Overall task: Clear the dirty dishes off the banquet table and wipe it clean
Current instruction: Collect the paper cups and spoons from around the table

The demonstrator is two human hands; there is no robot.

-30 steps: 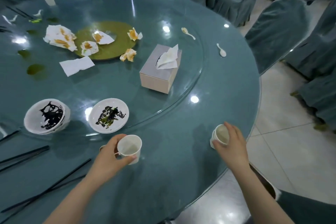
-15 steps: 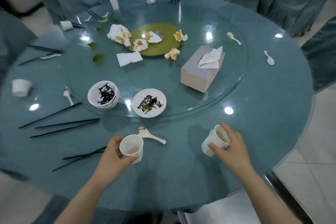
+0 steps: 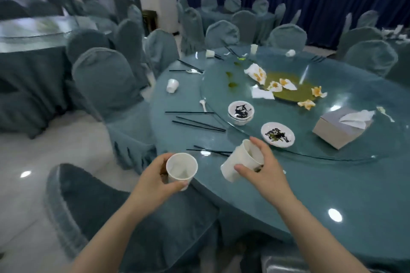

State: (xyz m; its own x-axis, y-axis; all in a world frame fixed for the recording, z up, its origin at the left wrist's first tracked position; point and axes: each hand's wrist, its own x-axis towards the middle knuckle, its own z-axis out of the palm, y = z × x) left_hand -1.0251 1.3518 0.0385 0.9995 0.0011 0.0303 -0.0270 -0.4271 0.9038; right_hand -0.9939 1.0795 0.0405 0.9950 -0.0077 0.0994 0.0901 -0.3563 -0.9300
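My left hand grips an upright white paper cup just off the near-left edge of the round teal banquet table. My right hand holds a second white paper cup, tilted with its mouth toward the table, over the table's near edge. On the glass turntable stand a stained white bowl and a stained white plate. Soiled napkins lie around a greenish spill.
A tissue box sits on the turntable at right. Black chopsticks, a white spoon and another paper cup lie on the table's left part. Covered chairs ring the table; one chair is below my hands.
The view has swung left and up, showing chairs and other tables. Both hands have lifted their cups and moved left; the right cup is now tilted and closer to the left one.
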